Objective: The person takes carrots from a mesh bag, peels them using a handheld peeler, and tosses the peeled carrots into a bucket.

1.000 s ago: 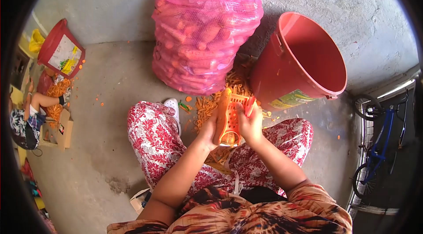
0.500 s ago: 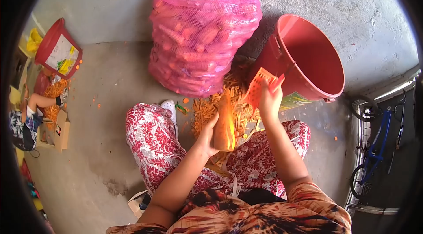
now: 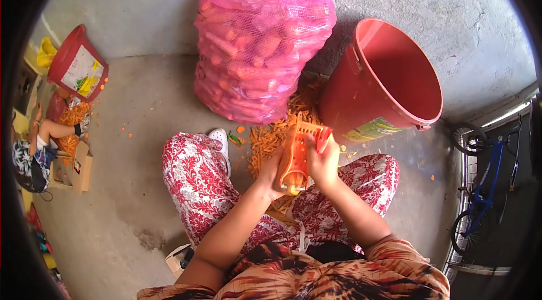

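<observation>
My left hand is closed round a big, partly peeled carrot, held between my knees. In my right hand is an orange-red plastic peeler, a wide one pierced with rows of holes. The peeler lies along the carrot's upper side and covers most of it; where its blade touches is hard to see. Beneath both hands, a pile of orange carrot peelings is spread over the floor.
A pink mesh sack full of carrots leans on the wall ahead. Right of it a red bucket stands tilted. At far left are another red bucket, a cardboard box and a seated person. A blue bicycle is at right.
My right hand has brought the peeler left and down from beside the bucket onto the carrot. My left hand keeps its hold on the carrot and stays nearly in place.
</observation>
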The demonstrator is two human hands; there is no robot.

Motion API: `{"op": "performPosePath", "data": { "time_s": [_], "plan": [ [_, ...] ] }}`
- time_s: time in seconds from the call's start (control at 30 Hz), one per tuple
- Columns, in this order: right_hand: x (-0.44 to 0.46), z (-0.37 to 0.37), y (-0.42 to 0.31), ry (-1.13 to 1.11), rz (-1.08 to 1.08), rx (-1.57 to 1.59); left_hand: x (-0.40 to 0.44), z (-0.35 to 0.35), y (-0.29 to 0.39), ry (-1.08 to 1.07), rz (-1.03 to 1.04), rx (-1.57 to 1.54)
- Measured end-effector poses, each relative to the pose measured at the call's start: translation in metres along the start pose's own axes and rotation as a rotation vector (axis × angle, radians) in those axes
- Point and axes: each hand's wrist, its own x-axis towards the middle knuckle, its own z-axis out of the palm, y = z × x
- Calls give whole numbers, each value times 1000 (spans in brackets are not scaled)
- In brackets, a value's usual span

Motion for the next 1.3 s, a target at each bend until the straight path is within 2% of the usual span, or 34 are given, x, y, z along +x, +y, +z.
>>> {"op": "performPosePath", "data": {
  "time_s": [0.07, 0.1, 0.17, 0.23, 0.3, 0.33, 0.37, 0.43, 0.5, 0.6, 0.63, 0.77, 0.87, 0.9, 0.97, 1.0, 1.03, 1.1, 1.2, 1.27, 1.3],
  "plan": [
    [21, -2, 7, 118, -3, -12, -5, -12, -2, -201, -102, 104],
    [34, -4, 33, 134, 195, 90, -8, -5, -8, -118, -131, 100],
    [62, -9, 53, 205, 97, -264, -10, -7, -14, -67, -170, 143],
    [79, -14, 80, 239, -116, -471, -10, 0, -14, -37, -166, 199],
    [86, -19, 78, 320, 127, -333, -10, 3, -6, -42, -129, 224],
    [84, -20, 72, 340, 85, -314, -10, 3, -1, -61, -102, 209],
    [76, -21, 64, 280, 156, -145, -10, 3, 1, -77, -80, 191],
    [57, -19, 34, 165, 300, 192, -11, 14, 8, 189, -54, 80],
    [31, -12, 6, 103, 149, 216, -3, 0, 12, 86, 16, 60],
    [4, -4, -15, -57, 131, 132, 3, 16, 15, 79, 134, 50],
    [0, -2, -19, -91, 150, 88, 3, 14, 15, 74, 112, 33],
    [-6, 3, -6, -77, 166, 140, -1, 8, 12, 113, 82, 35],
    [-7, 3, -3, -94, 88, -33, 0, 7, 6, 139, 75, 38],
    [-3, 4, 1, -37, 62, -51, 0, 5, 5, 141, 70, 30],
    [15, 3, 15, 74, 11, -88, -5, -7, 3, -4, -66, 182],
    [30, 0, 29, 125, 78, -49, -6, -12, 2, -77, -135, 257],
    [47, -3, 46, 175, 145, -10, -12, 1, -2, 36, -142, 269],
    [79, -11, 74, 330, 52, -387, -11, -2, -11, 72, -150, 326],
    [90, -24, 75, 338, 132, -311, -12, 4, -4, 32, -141, 262],
    [81, -27, 50, 313, 92, -202, -9, -1, 2, -32, -133, 165],
    [72, -26, 41, 301, 74, -147, -11, 4, 6, 22, -102, 96]
  ]
}}
